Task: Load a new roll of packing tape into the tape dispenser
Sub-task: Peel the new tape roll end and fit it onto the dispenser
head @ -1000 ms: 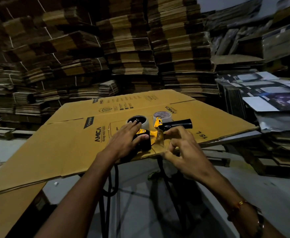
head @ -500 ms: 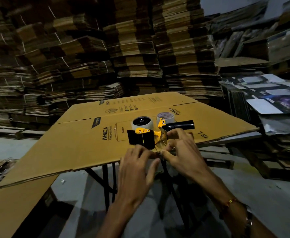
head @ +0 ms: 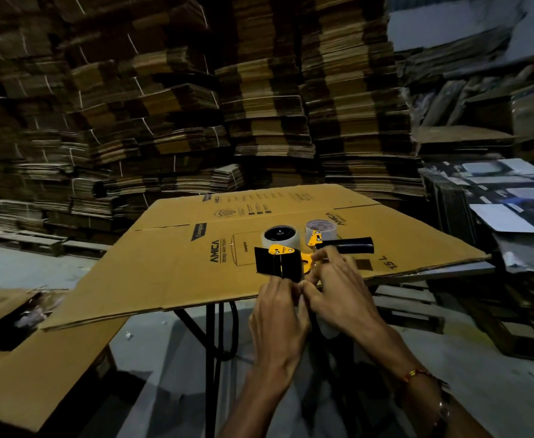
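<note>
A yellow and black tape dispenser (head: 286,259) lies on a flattened cardboard box (head: 177,263), with its black handle (head: 354,245) pointing right. A white tape roll (head: 279,240) sits on its hub. A second, clear roll (head: 321,227) stands just behind the handle. My left hand (head: 278,311) and my right hand (head: 338,289) meet fingertip to fingertip at the near edge of the cardboard, just in front of the dispenser. Both pinch what looks like a strip of clear tape (head: 325,328), which hangs pale below my right hand.
The cardboard overhangs a folding table with black legs (head: 210,336). Tall stacks of flat cartons (head: 259,105) fill the back. Printed boxes (head: 505,200) are piled at the right, and an open carton (head: 22,314) lies low at the left.
My left hand has come off the dispenser's front and drawn back to the cardboard's near edge, where it now meets my right hand. The dispenser stays in place.
</note>
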Demonstrator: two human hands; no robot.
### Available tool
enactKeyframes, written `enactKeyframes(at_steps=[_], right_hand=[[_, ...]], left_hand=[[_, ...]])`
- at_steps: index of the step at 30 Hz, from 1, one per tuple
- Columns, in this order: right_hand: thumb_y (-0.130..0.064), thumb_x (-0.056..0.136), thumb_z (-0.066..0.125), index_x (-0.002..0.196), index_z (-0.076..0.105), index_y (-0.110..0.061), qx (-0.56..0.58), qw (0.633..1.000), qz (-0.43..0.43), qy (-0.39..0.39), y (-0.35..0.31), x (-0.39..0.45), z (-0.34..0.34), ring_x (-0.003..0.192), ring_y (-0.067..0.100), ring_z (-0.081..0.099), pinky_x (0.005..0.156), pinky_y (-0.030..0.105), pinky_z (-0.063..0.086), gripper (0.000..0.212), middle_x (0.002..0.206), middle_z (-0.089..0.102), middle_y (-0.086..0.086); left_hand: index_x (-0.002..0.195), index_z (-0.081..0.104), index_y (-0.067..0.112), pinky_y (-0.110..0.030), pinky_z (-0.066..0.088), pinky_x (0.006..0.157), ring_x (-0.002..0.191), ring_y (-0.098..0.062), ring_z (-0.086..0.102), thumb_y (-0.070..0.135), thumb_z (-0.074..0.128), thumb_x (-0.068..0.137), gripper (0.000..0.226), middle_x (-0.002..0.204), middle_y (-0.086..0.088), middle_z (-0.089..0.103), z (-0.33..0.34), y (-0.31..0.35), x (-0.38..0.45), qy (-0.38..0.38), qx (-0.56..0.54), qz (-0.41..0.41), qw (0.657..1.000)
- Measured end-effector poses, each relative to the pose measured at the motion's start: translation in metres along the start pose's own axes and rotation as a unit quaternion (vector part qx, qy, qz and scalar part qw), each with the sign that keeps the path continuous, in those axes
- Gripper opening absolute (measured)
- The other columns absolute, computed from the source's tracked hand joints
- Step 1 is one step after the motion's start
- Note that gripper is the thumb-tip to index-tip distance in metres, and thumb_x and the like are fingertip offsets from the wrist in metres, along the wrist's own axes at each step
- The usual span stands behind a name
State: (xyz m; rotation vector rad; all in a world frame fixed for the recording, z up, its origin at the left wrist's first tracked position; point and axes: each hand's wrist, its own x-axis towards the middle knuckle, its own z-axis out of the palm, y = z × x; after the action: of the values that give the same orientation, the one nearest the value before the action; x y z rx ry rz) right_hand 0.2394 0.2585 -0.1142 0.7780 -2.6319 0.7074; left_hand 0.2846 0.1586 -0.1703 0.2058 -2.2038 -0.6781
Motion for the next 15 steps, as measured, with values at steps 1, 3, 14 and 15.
enactKeyframes(at_steps=[1,3,14,15], right_hand=[[-0.032,0.096,0.059,0.086,0.073,-0.016,-0.001,1.000,-0.003,-0.002,-0.001,0.000,0.001,0.125,0.018,0.039,0.094,0.036,0.049,0.023,0.136,0.042,-0.004],[-0.032,0.096,0.058,0.089,0.075,-0.016,-0.005,1.000,-0.006,-0.008,-0.002,0.000,0.002,0.126,0.018,0.037,0.092,0.036,0.050,0.024,0.136,0.042,-0.005],[-0.041,0.099,0.050,0.106,0.068,-0.017,-0.180,0.984,-0.007,0.012,0.026,0.010,-0.013,0.126,0.027,0.042,0.097,0.043,0.049,0.031,0.141,0.043,0.004],[-0.037,0.098,0.053,0.112,0.065,-0.017,-0.197,0.980,-0.011,0.019,0.033,0.017,-0.016,0.129,0.029,0.040,0.098,0.044,0.049,0.028,0.144,0.041,0.006]], left_hand=[[0.084,0.059,0.017,-0.027,0.036,0.065,0.083,-0.019,0.056,0.016,0.067,0.089,0.009,0.088,0.001,0.061,-0.001,0.000,-0.001,-0.001,-0.008,-0.008,1.000],[0.081,0.054,0.021,-0.026,0.033,0.066,0.082,-0.019,0.054,0.015,0.065,0.089,0.015,0.086,0.002,0.058,-0.002,-0.002,-0.001,-0.002,-0.025,-0.020,0.999],[0.080,0.054,0.025,-0.018,0.038,0.066,0.083,-0.012,0.055,0.018,0.067,0.092,0.019,0.086,0.009,0.058,-0.004,-0.031,0.003,-0.025,-0.081,-0.040,0.996],[0.078,0.055,0.025,-0.021,0.040,0.066,0.083,-0.012,0.057,0.016,0.068,0.091,0.021,0.085,0.008,0.059,-0.006,-0.036,0.005,-0.025,-0.100,-0.051,0.993]])
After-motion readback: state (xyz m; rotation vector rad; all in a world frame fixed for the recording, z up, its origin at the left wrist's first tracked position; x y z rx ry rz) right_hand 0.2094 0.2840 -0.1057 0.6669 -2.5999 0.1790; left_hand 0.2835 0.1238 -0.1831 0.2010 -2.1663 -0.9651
